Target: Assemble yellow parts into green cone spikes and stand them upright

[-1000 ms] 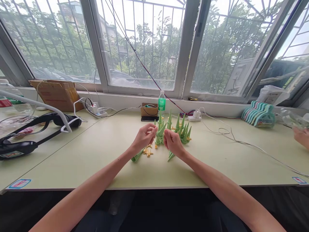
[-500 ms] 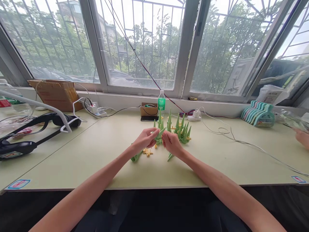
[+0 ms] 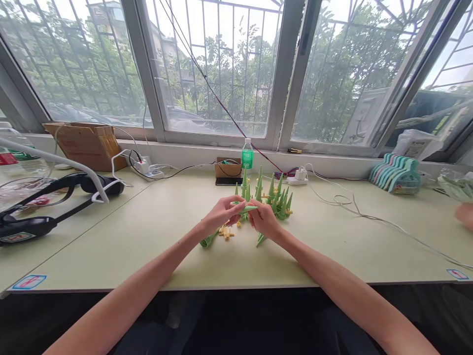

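Pinched in my left hand (image 3: 224, 213) is a small green plastic cone (image 3: 249, 209), lying nearly level with its tip to the right. My right hand (image 3: 264, 217) meets it at the tip side, fingers curled closed; whatever sits between them is hidden. Just beyond both hands, several green cones (image 3: 271, 190) stand upright in a cluster, with yellow connector pieces (image 3: 289, 212) among them. Loose yellow connectors (image 3: 226, 232) lie below my left hand, beside a hollow green piece (image 3: 207, 240) on its side. Another green cone (image 3: 260, 240) rests under my right hand.
Behind the cluster are a green-labelled bottle (image 3: 247, 157) and a dark phone-like slab (image 3: 229, 181). A black headset (image 3: 48, 212) and a cardboard box (image 3: 84, 145) occupy the left. At right are teal hangers (image 3: 395, 173), a white cable (image 3: 391, 224) and another person's hand (image 3: 464, 215).
The cone in my left hand has turned from slanting upward to nearly level. My right fingers have shifted slightly around its tip. At far right the other person's hand has moved slightly.
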Available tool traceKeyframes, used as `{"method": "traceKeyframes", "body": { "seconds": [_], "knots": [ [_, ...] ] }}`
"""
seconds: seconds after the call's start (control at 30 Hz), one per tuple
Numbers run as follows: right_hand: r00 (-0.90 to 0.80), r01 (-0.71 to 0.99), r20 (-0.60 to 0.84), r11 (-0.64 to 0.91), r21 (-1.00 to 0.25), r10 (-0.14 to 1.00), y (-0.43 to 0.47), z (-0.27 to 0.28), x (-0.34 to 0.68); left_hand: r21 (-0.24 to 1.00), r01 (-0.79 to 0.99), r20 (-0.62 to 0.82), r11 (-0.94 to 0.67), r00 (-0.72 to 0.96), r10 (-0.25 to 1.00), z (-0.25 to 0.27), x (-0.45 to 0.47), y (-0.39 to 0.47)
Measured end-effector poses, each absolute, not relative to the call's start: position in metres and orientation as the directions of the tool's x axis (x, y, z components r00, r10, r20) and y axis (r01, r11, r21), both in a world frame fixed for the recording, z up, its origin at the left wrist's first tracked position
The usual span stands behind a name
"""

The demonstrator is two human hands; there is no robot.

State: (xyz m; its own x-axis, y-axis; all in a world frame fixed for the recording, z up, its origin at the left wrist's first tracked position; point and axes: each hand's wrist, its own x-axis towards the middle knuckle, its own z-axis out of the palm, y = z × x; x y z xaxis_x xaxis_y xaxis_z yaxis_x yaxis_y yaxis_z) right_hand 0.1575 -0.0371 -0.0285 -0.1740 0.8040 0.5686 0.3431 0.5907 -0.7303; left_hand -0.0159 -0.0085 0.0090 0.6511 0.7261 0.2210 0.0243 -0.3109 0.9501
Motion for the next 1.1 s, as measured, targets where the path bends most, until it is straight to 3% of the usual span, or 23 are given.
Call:
{"method": "traceKeyframes", "body": {
  "seconds": [0.77,1.1],
  "knots": [
    [-0.177,0.341,0.561,0.585,-0.736,0.809,-0.034,-0.029,0.161,0.877,0.067,0.346,-0.476,0.599,0.722,0.007,-0.017,-0.01],
    [-0.163,0.289,0.504,0.529,-0.798,0.848,-0.032,-0.031,0.162,0.72,0.225,0.439,-0.656,0.584,0.682,-0.003,-0.017,-0.003]
  ]
}}
